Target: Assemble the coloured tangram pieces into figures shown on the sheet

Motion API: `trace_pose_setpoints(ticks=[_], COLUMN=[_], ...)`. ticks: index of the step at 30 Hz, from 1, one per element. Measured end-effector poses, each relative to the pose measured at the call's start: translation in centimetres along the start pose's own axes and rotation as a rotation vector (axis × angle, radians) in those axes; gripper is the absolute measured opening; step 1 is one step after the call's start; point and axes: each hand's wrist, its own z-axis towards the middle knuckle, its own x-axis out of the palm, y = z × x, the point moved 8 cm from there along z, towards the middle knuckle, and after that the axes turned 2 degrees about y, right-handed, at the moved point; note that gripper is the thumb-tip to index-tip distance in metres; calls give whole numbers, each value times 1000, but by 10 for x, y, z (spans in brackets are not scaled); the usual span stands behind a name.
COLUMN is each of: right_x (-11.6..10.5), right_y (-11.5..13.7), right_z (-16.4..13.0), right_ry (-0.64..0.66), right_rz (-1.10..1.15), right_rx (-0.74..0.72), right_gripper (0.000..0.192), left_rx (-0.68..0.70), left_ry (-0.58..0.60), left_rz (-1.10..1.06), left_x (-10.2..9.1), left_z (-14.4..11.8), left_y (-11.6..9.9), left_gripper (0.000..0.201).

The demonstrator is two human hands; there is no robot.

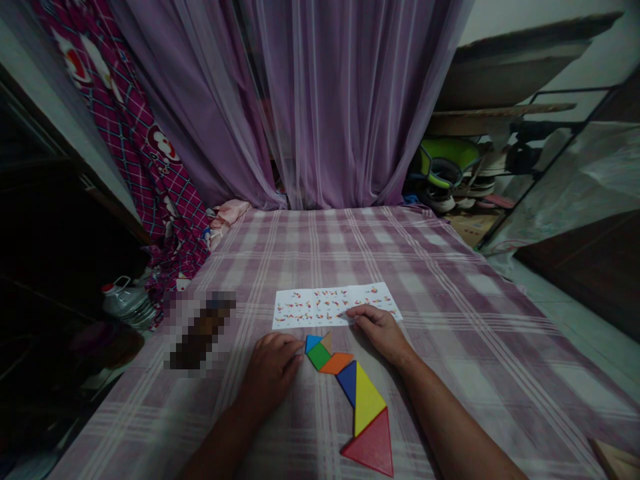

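Blurred, tiny and cut off

A pixelated patch (pixel 197 331) hides something left of the hands; the sheet's (pixel 335 305) figures are too small to read; a wooden piece (pixel 617 460) is cropped at the corner.

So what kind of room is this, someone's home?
Most likely a home bedroom. The checked cloth seems to cover a bed, purple curtains hang behind it, and a cluttered shoe rack stands at right. The left hand and right hand rest beside coloured tangram pieces.
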Motion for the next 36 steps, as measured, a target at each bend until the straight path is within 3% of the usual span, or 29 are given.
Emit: trace_pose_setpoints(ticks=[36], right_x=[1], right_y=[5], right_z=[0], right_ry=[15], right_rz=[-58], right_rx=[-55], right_gripper=[23], left_rx=[53], left_ry=[-55], left_rz=[-23], left_x=[-1], left_z=[-1], left_y=[-5], left_gripper=[21])
